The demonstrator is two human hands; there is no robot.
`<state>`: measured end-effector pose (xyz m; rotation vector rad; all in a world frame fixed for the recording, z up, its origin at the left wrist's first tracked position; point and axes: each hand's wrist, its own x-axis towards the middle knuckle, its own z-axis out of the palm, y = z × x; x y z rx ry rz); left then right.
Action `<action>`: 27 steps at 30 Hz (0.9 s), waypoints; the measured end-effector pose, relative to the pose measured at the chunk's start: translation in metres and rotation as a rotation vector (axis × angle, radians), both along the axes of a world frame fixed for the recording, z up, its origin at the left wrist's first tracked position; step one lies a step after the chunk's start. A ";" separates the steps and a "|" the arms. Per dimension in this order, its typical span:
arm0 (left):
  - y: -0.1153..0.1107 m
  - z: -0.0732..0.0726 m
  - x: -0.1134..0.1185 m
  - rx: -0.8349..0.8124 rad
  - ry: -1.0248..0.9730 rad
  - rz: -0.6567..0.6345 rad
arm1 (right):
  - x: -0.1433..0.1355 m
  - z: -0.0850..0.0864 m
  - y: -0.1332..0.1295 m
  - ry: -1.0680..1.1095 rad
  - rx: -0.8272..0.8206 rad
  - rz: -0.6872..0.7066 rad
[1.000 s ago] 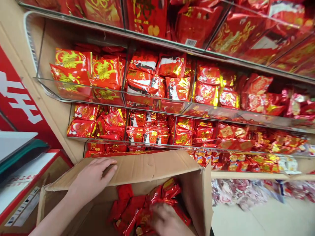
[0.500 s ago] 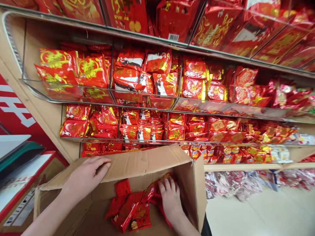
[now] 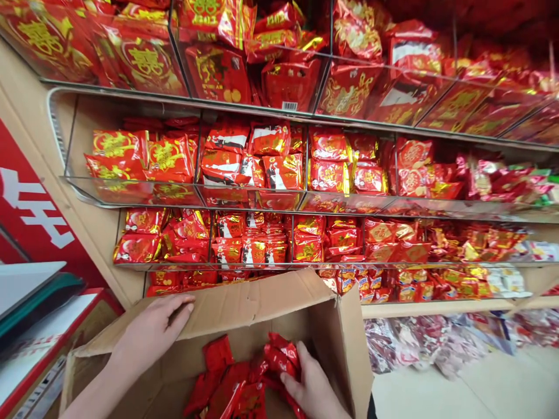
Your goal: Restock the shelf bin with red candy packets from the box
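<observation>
An open cardboard box (image 3: 349, 343) stands in front of me with several loose red packets (image 3: 222, 384) at its bottom. My left hand (image 3: 159, 320) lies over the box's back flap (image 3: 253, 299), its fingers closed on the cardboard. Inside the box, near the right wall, my right hand (image 3: 312, 381) grips a shiny red packet (image 3: 282, 355) between thumb and fingers. Part of that packet is hidden behind the fingers, and the lower packets are cut off by the picture's bottom edge.
Shelves (image 3: 244, 201) with clear dividers hold rows of red and gold packets behind the box. Bagged goods (image 3: 423, 343) lie on the floor (image 3: 437, 390) at right. On the left are a red-edged carton (image 3: 48, 343) and a stacked white board (image 3: 30, 276).
My right hand has turned and lifted slightly, and now has a red packet in its grasp. The left hand stays on the flap. The view has tilted up, showing more upper shelf.
</observation>
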<state>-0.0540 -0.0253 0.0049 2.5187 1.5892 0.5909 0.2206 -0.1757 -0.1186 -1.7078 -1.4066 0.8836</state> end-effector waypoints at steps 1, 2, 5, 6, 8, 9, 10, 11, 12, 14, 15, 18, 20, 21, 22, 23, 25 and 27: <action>-0.006 0.001 0.002 0.046 -0.071 0.002 | -0.003 0.010 -0.007 0.224 0.004 0.043; -0.015 0.001 0.005 0.097 -0.156 -0.003 | -0.007 0.021 -0.014 0.443 -0.004 0.085; -0.063 -0.002 0.024 0.092 -0.451 -0.067 | -0.021 0.057 -0.029 0.877 -0.039 0.160; -0.084 -0.005 0.033 -0.020 -0.559 -0.100 | -0.025 0.067 -0.033 0.933 -0.038 0.174; -0.121 -0.010 0.051 -0.413 -0.692 -0.170 | -0.034 0.082 -0.037 0.962 -0.016 0.203; -0.135 -0.013 0.059 -0.573 -0.759 -0.205 | -0.037 0.085 -0.038 0.951 -0.002 0.217; -0.146 -0.015 0.066 -0.695 -0.830 -0.210 | -0.040 0.087 -0.039 0.930 0.015 0.228; -0.152 -0.016 0.071 -0.791 -0.914 -0.202 | -0.042 0.087 -0.040 0.905 0.036 0.233; -0.155 -0.016 0.074 -0.864 -0.999 -0.187 | -0.044 0.086 -0.040 0.879 0.052 0.232; -0.153 -0.015 0.075 -0.961 -1.161 -0.136 | -0.046 0.082 -0.038 0.839 0.061 0.193; -0.151 -0.014 0.074 -0.994 -1.233 -0.108 | -0.046 0.080 -0.037 0.826 0.053 0.158; -0.146 -0.011 0.072 -1.120 -1.429 -0.031 | -0.046 0.076 -0.033 0.782 0.009 0.041; -0.147 -0.013 0.073 -1.227 -1.552 0.002 | -0.047 0.073 -0.032 0.709 -0.001 -0.051; -0.148 -0.016 0.074 -1.272 -1.600 0.023 | -0.049 0.071 -0.032 0.665 -0.010 -0.114; -0.149 -0.019 0.075 -1.296 -1.638 0.054 | -0.051 0.068 -0.033 0.630 -0.010 -0.164; -0.149 -0.022 0.077 -1.299 -1.669 0.094 | -0.054 0.064 -0.033 0.613 -0.002 -0.193; -0.150 -0.029 0.079 -1.267 -1.714 0.167 | -0.060 0.056 -0.034 0.627 0.025 -0.180; -0.149 -0.033 0.078 -1.168 -1.723 0.190 | -0.065 0.048 -0.035 0.658 0.054 -0.115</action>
